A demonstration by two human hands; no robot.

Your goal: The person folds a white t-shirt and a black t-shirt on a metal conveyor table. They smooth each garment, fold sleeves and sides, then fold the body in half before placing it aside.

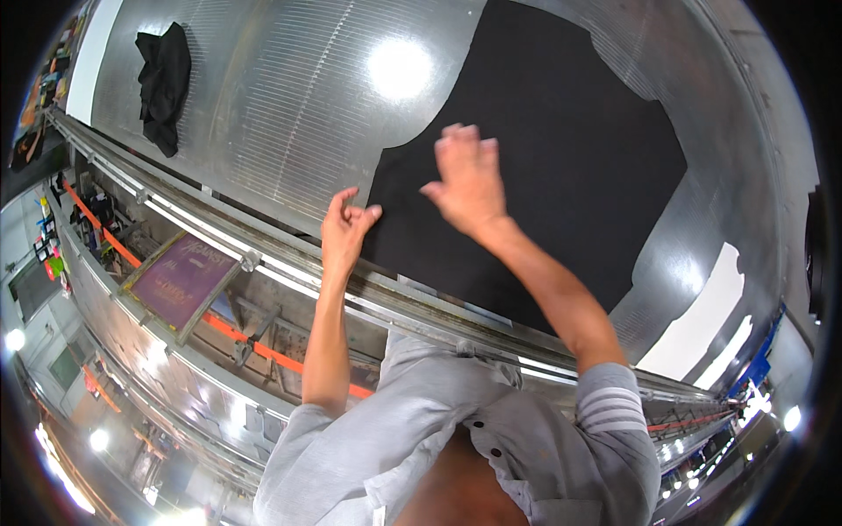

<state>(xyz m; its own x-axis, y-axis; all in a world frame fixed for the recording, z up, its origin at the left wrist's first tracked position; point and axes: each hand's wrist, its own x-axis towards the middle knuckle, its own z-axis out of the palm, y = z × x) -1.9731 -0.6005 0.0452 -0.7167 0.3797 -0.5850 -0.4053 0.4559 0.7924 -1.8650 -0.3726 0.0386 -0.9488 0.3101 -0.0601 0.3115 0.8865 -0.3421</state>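
A large black cut fabric panel [561,167] lies spread on a metal-topped table, its surface mostly smooth. My right hand [469,180] is over the left part of this panel, palm down with fingers stretched out, its fingertips a little blurred. Whether it presses on the cloth or hovers just above, I cannot tell. Beside the panel's near left edge is my left hand [346,230], fingers partly bent, thumb and forefinger apart. Its thumb tip reaches the edge of the cloth, and no held thing shows between the fingers.
The ridged metal table [272,96] carries a crumpled black cloth [164,88] at far left and white pieces [697,311] at right. A metal rail [289,273] runs along its near edge. Below left rests a framed purple screen [182,282] near an orange bar [263,351].
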